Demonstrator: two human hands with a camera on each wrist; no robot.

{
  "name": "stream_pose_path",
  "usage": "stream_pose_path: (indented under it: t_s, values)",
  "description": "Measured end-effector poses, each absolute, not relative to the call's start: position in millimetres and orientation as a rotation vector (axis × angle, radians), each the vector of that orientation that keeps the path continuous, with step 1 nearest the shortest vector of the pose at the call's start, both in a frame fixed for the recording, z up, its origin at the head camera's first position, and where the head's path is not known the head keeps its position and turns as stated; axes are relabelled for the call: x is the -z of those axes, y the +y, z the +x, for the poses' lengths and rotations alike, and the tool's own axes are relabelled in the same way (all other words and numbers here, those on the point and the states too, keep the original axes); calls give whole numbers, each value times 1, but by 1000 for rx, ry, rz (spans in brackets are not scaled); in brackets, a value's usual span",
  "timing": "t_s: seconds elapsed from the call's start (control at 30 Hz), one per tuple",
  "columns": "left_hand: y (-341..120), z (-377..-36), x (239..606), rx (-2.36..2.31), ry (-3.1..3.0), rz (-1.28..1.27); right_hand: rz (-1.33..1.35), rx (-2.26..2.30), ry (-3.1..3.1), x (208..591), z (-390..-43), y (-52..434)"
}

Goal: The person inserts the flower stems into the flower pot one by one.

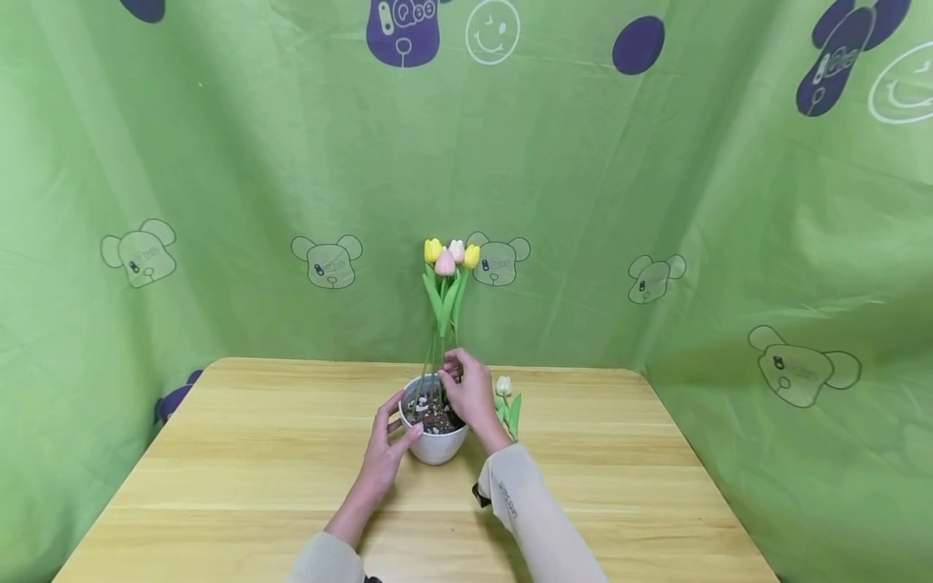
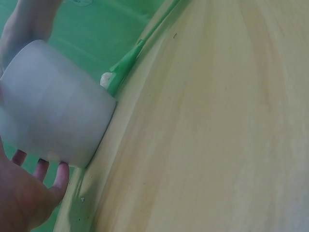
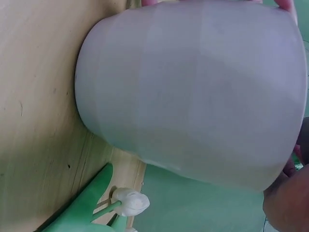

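Note:
A white flowerpot (image 1: 435,448) stands on the table with dark soil and light pebbles (image 1: 436,417) inside. Several artificial tulips, yellow and pink (image 1: 445,261), rise upright from it on thin green stems. My left hand (image 1: 386,445) holds the pot's left side, thumb near the front rim; its fingers (image 2: 60,179) touch the wall in the left wrist view. Over the right rim, my right hand (image 1: 470,393) pinches at a tulip stem; the exact contact is partly hidden by its fingers. In the right wrist view the pot (image 3: 193,87) covers most of that hand.
A white tulip (image 1: 504,386) with green leaves lies on the wooden table (image 1: 255,453), right of the pot and partly behind my right forearm. A green curtain (image 1: 568,202) with bear prints hangs behind the table and along both sides.

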State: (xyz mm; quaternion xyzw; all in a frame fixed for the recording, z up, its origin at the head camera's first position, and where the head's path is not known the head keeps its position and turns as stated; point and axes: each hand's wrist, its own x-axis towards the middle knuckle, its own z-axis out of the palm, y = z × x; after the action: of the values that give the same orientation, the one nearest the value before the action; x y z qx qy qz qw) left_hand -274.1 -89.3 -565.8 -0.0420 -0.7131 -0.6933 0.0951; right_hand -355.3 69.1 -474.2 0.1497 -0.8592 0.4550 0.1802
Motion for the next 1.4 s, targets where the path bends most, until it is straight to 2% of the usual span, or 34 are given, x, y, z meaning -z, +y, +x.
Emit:
stream_pose_path:
  t_s: [0.97,1.4]
  values:
    - [-89,-274,566,2079,-2084,-136,387,-1490,-2383,466,-344,97]
    - [-89,-273,565,2095,-2082,-131,336,-1593,-2315,468,-335,133]
